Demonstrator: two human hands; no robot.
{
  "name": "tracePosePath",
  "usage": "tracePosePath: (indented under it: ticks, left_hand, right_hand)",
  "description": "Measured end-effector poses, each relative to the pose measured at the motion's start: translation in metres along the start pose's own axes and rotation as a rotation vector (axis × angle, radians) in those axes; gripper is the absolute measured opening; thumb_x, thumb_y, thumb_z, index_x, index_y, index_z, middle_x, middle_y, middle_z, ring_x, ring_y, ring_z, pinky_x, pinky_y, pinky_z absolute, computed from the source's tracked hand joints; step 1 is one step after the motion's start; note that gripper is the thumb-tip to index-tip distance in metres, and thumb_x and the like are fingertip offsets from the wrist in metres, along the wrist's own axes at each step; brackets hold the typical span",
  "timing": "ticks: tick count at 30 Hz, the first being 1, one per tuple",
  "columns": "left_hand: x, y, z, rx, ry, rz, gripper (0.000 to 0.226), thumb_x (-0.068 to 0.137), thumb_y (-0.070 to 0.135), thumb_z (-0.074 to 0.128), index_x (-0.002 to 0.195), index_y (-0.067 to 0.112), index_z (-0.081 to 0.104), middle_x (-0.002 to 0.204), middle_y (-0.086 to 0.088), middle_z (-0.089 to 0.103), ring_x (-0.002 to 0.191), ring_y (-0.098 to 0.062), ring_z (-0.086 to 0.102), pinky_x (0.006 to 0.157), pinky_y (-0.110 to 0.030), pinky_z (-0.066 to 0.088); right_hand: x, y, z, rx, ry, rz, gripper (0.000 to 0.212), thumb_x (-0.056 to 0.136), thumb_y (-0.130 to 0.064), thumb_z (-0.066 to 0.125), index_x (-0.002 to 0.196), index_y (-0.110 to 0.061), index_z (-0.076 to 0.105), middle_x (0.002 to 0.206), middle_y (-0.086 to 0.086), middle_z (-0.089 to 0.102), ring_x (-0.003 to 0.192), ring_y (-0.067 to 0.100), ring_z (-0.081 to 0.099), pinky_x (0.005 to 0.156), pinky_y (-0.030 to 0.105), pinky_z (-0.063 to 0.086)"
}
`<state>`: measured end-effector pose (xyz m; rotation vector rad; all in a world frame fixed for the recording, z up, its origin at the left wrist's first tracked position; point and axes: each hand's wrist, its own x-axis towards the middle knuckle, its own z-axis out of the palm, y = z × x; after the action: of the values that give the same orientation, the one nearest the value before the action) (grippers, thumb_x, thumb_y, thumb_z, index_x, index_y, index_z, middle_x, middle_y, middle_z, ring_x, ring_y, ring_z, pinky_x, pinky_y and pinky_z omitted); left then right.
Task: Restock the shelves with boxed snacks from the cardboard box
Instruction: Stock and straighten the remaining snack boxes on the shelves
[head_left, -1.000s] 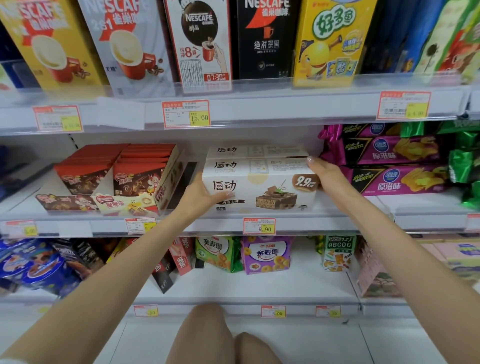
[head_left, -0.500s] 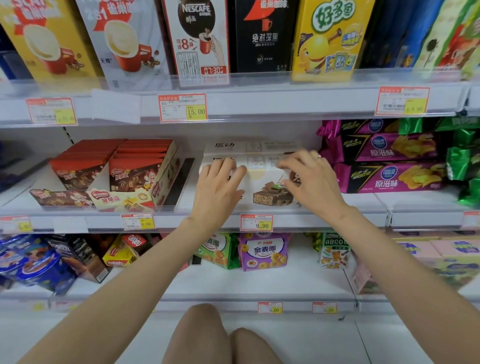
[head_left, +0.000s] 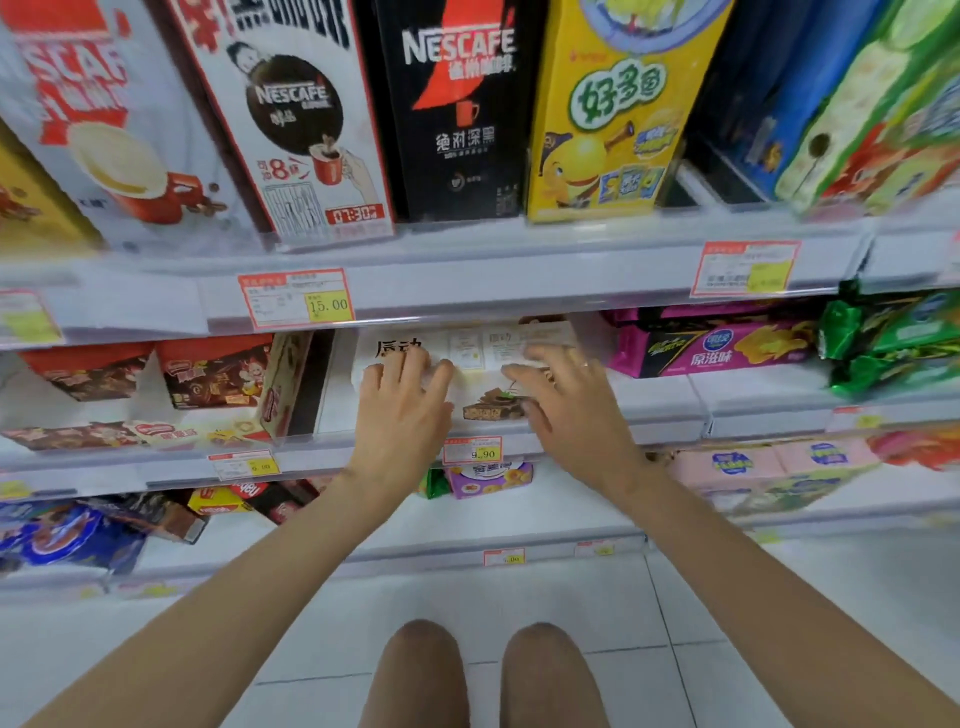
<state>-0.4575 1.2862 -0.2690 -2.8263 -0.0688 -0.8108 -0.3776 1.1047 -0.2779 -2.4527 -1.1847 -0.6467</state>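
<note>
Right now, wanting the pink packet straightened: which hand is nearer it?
Right. The right hand rests on the white box beside the pink packet; the left hand, farther left.

Front of white snack box (head_left: 467, 353) largely hidden behind left hand (head_left: 400, 415) and right hand (head_left: 571, 410), coffee boxes (head_left: 457, 114) cut off by top edge, green packets (head_left: 893, 343) blurred and clipped at right edge, far-left price tag (head_left: 26, 317) smeared, unreadable, bottom-shelf price tag (head_left: 504, 557) too small to read, blue packets (head_left: 57, 535) blurred.
</note>
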Motion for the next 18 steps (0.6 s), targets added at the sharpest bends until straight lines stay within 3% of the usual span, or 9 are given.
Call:
tracePosePath:
  ticks: [4, 7, 12, 14, 16, 18]
  left_hand:
    - [0.009, 0.015, -0.044, -0.168, -0.024, 0.121, 0.019, 0.073, 0.013, 0.064, 0.090, 0.009, 0.058, 0.083, -0.009, 0.058, 0.069, -0.029, 0.056, 0.058, -0.036, 0.042]
    - [0.011, 0.034, -0.088, -0.321, -0.094, 0.187, 0.020, 0.078, 0.019, 0.047, 0.095, 0.010, 0.055, 0.085, -0.007, 0.060, 0.068, -0.027, 0.058, 0.056, -0.033, 0.045]
    - [0.027, 0.064, -0.174, -0.463, -0.199, 0.170, 0.040, 0.068, 0.016, 0.074, 0.100, 0.014, 0.051, 0.096, -0.005, 0.061, 0.078, -0.023, 0.060, 0.058, -0.029, 0.047]
    - [0.043, 0.075, -0.213, -0.561, -0.231, 0.163, 0.038, 0.069, 0.015, 0.073, 0.100, 0.012, 0.051, 0.099, -0.003, 0.055, 0.075, -0.023, 0.062, 0.053, -0.028, 0.050]
    - [0.056, 0.087, -0.252, -0.613, -0.254, 0.160, 0.027, 0.075, 0.018, 0.058, 0.100, 0.014, 0.051, 0.101, 0.000, 0.050, 0.077, -0.021, 0.060, 0.055, -0.029, 0.051]
    - [0.066, 0.098, -0.289, -0.656, -0.304, 0.161, 0.025, 0.078, 0.024, 0.047, 0.100, 0.016, 0.053, 0.100, 0.001, 0.055, 0.076, -0.018, 0.061, 0.057, -0.025, 0.051]
  right_hand:
    - [-0.014, -0.020, -0.046, 0.091, -0.087, 0.035, 0.047, 0.060, -0.002, 0.080, 0.103, -0.013, 0.065, 0.104, 0.012, 0.063, 0.091, 0.027, 0.060, 0.078, 0.036, 0.050]
    - [-0.023, -0.033, -0.092, 0.188, -0.144, 0.144, 0.062, 0.065, -0.005, 0.078, 0.117, -0.021, 0.049, 0.107, 0.009, 0.062, 0.087, 0.026, 0.064, 0.072, 0.032, 0.052]
    - [-0.030, -0.044, -0.185, 0.208, -0.146, 0.268, 0.053, 0.064, -0.008, 0.078, 0.110, -0.021, 0.055, 0.105, 0.004, 0.061, 0.089, 0.016, 0.053, 0.071, 0.030, 0.054]
    - [-0.031, -0.049, -0.226, 0.209, -0.165, 0.344, 0.043, 0.073, -0.013, 0.065, 0.112, -0.024, 0.049, 0.104, 0.004, 0.062, 0.088, 0.018, 0.058, 0.070, 0.029, 0.054]
    - [-0.032, -0.055, -0.267, 0.198, -0.166, 0.425, 0.034, 0.078, -0.022, 0.045, 0.112, -0.026, 0.047, 0.104, 0.002, 0.062, 0.085, 0.020, 0.062, 0.069, 0.027, 0.053]
    - [-0.034, -0.062, -0.304, 0.187, -0.157, 0.489, 0.032, 0.079, -0.026, 0.041, 0.110, -0.026, 0.050, 0.103, -0.001, 0.060, 0.086, 0.016, 0.061, 0.070, 0.025, 0.050]
